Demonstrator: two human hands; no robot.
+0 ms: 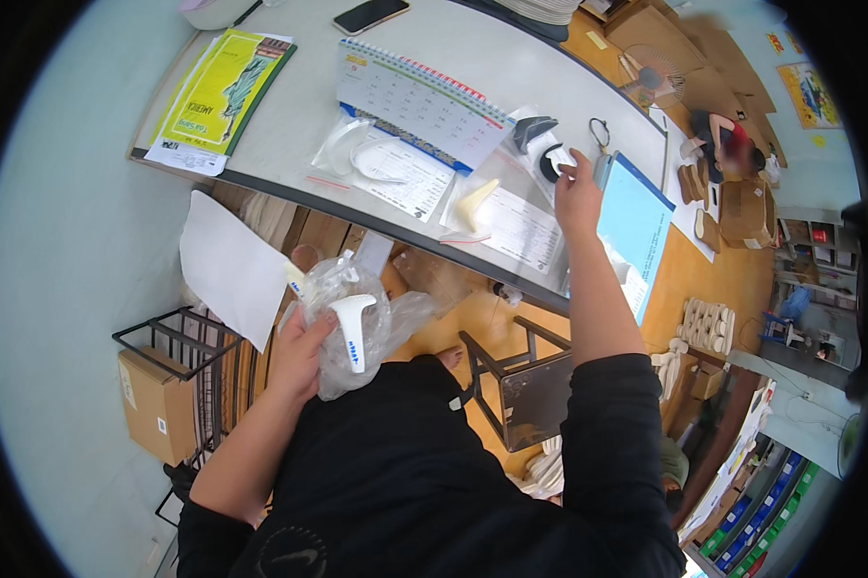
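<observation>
Gripping a crumpled clear plastic bag (384, 328), the person's left hand (301, 349) is closed in front of the lap, just off the near edge of a pale table (289, 130). A white hooked piece (355, 329) with blue handwriting on its stem shows at the bag; whether it lies inside or on top is hard to tell. Just above the same hand is a cream-coloured strip (295, 280), and next to that a large white sheet of paper (230, 275). The right hand (578, 197) reaches over the table, its fingertips at a black and white rounded object (552, 162); I cannot tell whether they grasp it or only touch it. To the left of this hand, a cream curved piece (475, 204) lies in a flat clear bag on the table, and farther left are white curved pieces (371, 157) in another bag. Behind these stands a desk calendar (419, 106). A light-blue sheet (636, 226) lies to the right of the right hand, and a yellow-green booklet (224, 91) at the table's left end.
</observation>
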